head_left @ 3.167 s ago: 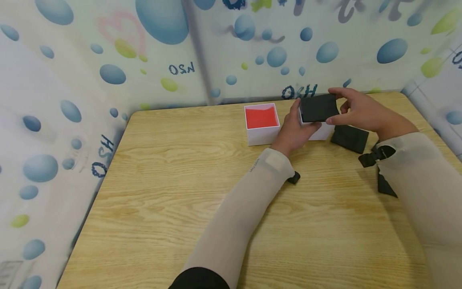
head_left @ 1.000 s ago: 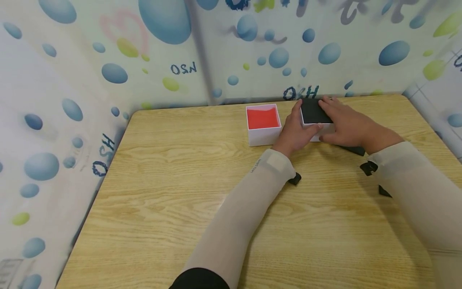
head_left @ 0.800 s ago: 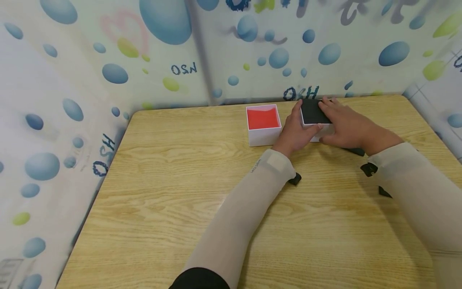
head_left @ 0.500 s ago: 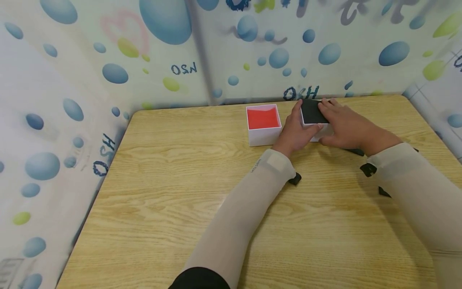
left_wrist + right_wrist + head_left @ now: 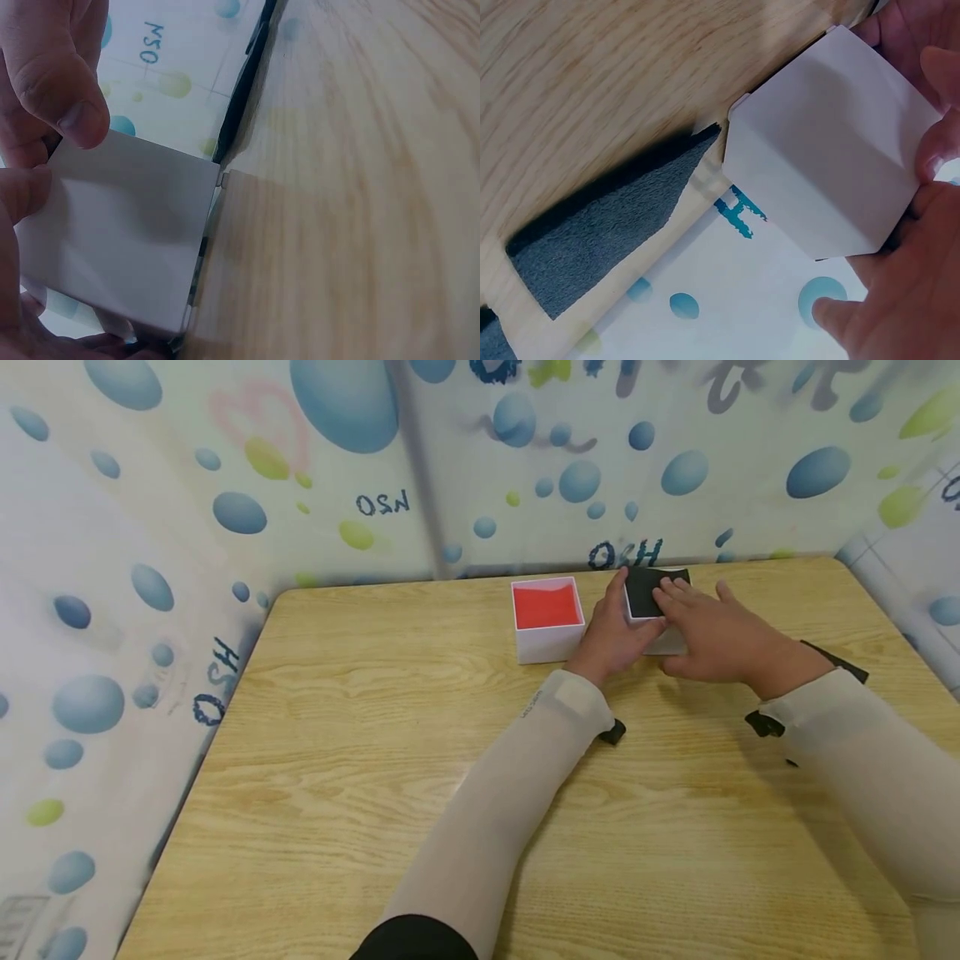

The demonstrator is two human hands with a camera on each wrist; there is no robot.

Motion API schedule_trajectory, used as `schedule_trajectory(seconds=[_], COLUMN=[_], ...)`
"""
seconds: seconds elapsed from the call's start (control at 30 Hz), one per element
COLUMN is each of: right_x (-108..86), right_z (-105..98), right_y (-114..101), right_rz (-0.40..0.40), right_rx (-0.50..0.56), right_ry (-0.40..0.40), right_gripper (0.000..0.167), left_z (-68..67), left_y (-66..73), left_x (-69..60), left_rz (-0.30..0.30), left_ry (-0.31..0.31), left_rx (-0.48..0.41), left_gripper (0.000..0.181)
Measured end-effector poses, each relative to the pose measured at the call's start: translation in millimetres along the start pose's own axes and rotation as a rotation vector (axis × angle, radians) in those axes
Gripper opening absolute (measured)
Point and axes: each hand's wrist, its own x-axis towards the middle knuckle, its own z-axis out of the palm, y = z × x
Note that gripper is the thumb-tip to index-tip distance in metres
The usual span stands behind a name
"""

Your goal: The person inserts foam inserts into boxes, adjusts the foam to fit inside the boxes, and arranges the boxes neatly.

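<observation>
A white box [image 5: 666, 645] stands near the table's back edge, its top filled by a black foam sheet [image 5: 647, 592]. The foam's far right edge looks wavy. My left hand [image 5: 609, 639] grips the box from its left, with the thumb on the front face, as the left wrist view also shows. My right hand [image 5: 723, 635] has its fingers extended over the foam and presses on it. Its thumb lies low by the box's front right side. The white front face [image 5: 829, 142] appears in the right wrist view. The box's inside under the foam is hidden.
A second white box [image 5: 549, 643] with a red lining stands left of my left hand. Loose black foam pieces [image 5: 615, 221] lie on the table to the right, partly hidden by my right arm in the head view. A patterned wall [image 5: 450, 460] rises behind the table.
Earlier my right hand held the foam sheet by its edge above the box. Now the sheet lies in the top. In the last half second that hand shifted slightly nearer and the foam's edge became wavy.
</observation>
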Motion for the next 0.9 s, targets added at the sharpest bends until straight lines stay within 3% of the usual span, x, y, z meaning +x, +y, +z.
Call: schedule_trajectory(seconds=[0.9], right_x=[11.3], right_z=[4], right_y=[4], right_rz=[-0.034], right_rx=[0.041], right_ry=[0.019], right_gripper=[0.094], left_z=[0.0], left_y=[-0.6], left_x=[0.7], left_rz=[-0.018], left_ry=[-0.005], left_rx=[-0.004], left_gripper=[0.096])
